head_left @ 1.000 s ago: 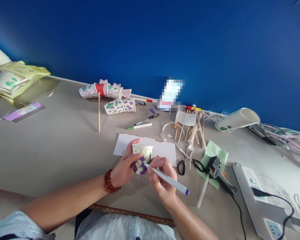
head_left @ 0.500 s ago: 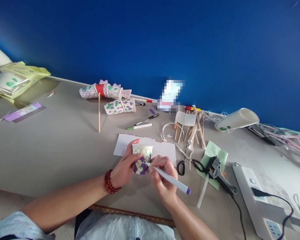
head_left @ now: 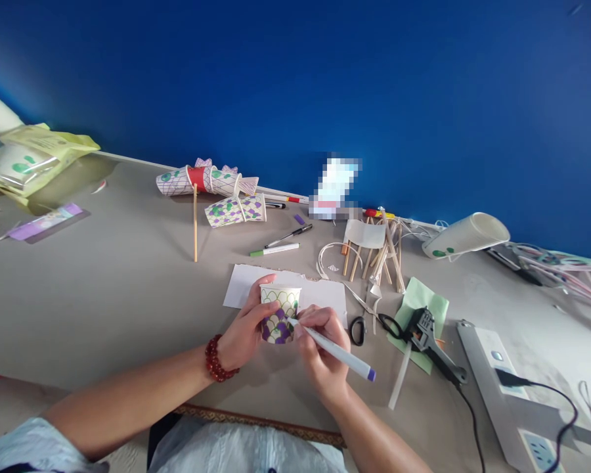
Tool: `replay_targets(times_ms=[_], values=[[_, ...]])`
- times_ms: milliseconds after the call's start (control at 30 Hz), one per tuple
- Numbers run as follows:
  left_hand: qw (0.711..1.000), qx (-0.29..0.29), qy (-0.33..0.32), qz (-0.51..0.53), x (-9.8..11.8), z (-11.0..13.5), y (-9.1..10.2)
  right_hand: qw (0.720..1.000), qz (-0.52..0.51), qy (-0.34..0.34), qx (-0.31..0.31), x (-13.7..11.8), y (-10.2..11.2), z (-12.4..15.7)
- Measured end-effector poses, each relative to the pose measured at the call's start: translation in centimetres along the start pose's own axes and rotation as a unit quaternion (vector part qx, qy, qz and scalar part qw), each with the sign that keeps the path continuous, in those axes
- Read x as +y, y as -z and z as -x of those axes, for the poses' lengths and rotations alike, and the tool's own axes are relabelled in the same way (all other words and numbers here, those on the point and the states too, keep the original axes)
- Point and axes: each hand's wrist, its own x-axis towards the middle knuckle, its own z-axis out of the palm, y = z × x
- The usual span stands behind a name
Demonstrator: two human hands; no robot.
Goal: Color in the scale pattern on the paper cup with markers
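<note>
My left hand (head_left: 246, 332) is wrapped round a small paper cup (head_left: 280, 314) drawn with a scale pattern, part green and part purple. The cup stands upside down on the grey table (head_left: 103, 295), over a white sheet of paper (head_left: 325, 294). My right hand (head_left: 320, 355) pinches a white marker (head_left: 335, 349) with a purple end cap. The marker's tip touches the cup's side at its right. A red bead bracelet (head_left: 215, 360) is on my left wrist.
Decorated cups (head_left: 211, 190) and a wooden stick (head_left: 195, 223) lie at the back. Pens (head_left: 280, 244), a bundle of sticks (head_left: 379, 253), scissors (head_left: 369, 322), a glue gun (head_left: 431, 341) on green paper, a white cup (head_left: 467, 235) and a power strip (head_left: 507, 394) sit to the right. Bags (head_left: 24, 157) lie far left.
The marker tip has shifted slightly on the cup's side with small hand motions. The cup and my left hand have stayed in place.
</note>
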Motion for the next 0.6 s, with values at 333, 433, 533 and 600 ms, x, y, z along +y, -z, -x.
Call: replay_targets(times_ms=[333,433,533,600], values=[[1.000,0.001,0.000,0.003,0.05,-0.06,-0.03,1.000,0.011,0.005,-0.010,0.17,0.04,0.14],[1.000,0.001,0.000,-0.002,0.00,-0.09,0.04,1.000,0.010,0.014,-0.016,0.18,-0.03,0.08],[1.000,-0.005,0.000,0.000,0.00,-0.08,0.10,1.000,-0.006,0.007,0.000,0.21,-0.07,0.04],[1.000,-0.006,0.002,0.000,0.02,-0.06,0.10,1.000,-0.007,0.004,0.000,0.22,-0.05,0.06]])
